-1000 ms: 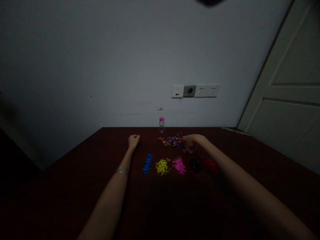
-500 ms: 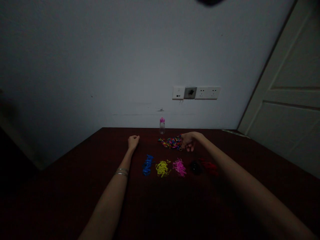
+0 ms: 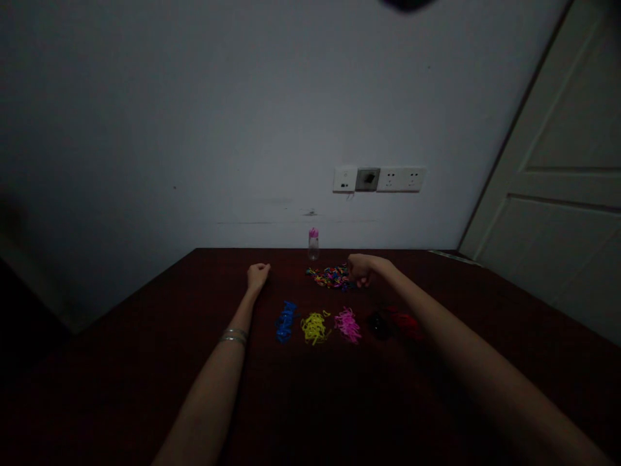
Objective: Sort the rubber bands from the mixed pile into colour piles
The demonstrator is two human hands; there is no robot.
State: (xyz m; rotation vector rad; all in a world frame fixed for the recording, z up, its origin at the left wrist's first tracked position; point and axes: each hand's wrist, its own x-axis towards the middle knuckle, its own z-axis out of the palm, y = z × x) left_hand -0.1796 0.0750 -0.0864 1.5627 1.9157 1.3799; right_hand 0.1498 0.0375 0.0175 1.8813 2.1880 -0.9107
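A mixed pile of small coloured rubber bands [image 3: 330,277] lies toward the back of the dark red table. My right hand [image 3: 360,268] is at the pile's right end, its fingers curled and bent down. What its fingertips hold, if anything, is too small and dark to make out. My left hand [image 3: 258,275] rests on the table left of the pile, closed in a loose fist, with nothing visible in it. Nearer to me lie separate heaps: blue bands [image 3: 286,321], yellow bands [image 3: 314,328], pink bands [image 3: 348,325], black bands [image 3: 379,325] and red bands [image 3: 405,321], the last partly behind my right forearm.
Behind the mixed pile stands a small clear bottle [image 3: 314,246] with a pink top. The table [image 3: 160,362] meets a pale wall with a row of sockets [image 3: 378,180]. A white door [image 3: 563,168] is at the right. The light is dim.
My right hand has shifted slightly left over the mixed pile, and its fingers have curled in more. My left hand stays in place. The view has moved a little.
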